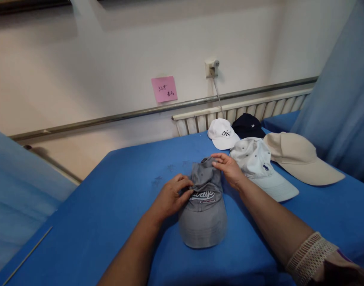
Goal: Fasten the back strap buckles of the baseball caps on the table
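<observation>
A grey baseball cap [203, 222] with white script lettering lies on the blue-covered table, its brim toward me and its crown partly slumped. At the left side of the crown, my left hand [172, 195] pinches the fabric between thumb and fingers. My right hand [226, 169] grips the back rim of the same cap, on the right. Just beyond my right forearm sits a pale mint cap [255, 161] with a small dark horse emblem. The fingertips' far sides are hidden by the fabric.
Behind are a white cap [222, 133] with dark letters and a navy cap [248, 125]; a large-brimmed beige cap [301, 155] lies at right. A radiator [200, 121], metal rail [110, 119] and plugged socket [212, 68] line the wall. Blue curtains [18, 182] hang at both sides.
</observation>
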Available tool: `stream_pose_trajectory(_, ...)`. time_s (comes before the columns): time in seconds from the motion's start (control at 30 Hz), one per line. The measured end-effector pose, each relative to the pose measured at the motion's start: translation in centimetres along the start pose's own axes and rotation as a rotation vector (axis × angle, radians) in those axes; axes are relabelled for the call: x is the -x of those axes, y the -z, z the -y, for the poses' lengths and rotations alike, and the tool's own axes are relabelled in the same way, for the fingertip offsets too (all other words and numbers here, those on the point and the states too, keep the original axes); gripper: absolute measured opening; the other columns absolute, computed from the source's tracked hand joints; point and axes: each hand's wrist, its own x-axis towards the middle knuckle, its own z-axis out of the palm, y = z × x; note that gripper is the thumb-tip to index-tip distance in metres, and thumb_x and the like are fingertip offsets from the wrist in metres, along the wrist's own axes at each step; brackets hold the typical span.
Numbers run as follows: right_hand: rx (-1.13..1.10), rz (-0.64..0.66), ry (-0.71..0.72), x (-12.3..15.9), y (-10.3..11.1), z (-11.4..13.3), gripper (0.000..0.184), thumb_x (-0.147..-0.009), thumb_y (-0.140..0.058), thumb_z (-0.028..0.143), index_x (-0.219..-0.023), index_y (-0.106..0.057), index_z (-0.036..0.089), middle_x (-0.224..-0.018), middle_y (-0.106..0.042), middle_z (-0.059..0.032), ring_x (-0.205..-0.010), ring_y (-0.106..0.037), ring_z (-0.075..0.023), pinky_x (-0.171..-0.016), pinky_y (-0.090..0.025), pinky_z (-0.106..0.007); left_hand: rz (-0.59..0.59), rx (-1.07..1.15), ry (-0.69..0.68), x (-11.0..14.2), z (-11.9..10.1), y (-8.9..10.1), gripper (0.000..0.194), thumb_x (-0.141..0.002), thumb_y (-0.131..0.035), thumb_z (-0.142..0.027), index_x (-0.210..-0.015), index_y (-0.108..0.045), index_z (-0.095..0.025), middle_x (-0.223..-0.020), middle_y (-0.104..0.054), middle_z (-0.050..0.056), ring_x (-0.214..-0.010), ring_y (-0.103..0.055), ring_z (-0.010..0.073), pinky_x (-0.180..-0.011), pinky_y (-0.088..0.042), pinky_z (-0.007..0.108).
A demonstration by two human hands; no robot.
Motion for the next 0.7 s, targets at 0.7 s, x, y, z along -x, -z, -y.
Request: stream_pose_trajectory(0.7,0.523,-0.249,0.122,-1.3,0.8,-2.1,0.017,-0.073,-0.052,0.022,-0.083,-0.065,0.019,-0.07,-0.065,0.0004,-0.066,-0.059,-0.0157,-0.062,-0.046,-0.026,-0.088,-0.145,0.114,-6.6,0.4,0.3,0.025,-0.078,-0.058,-0.021,-0.1,-0.069,-0.017,-0.082,-0.065,0.003,-0.073,-0.058,0.0147,-0.069,-0.046,0.025)
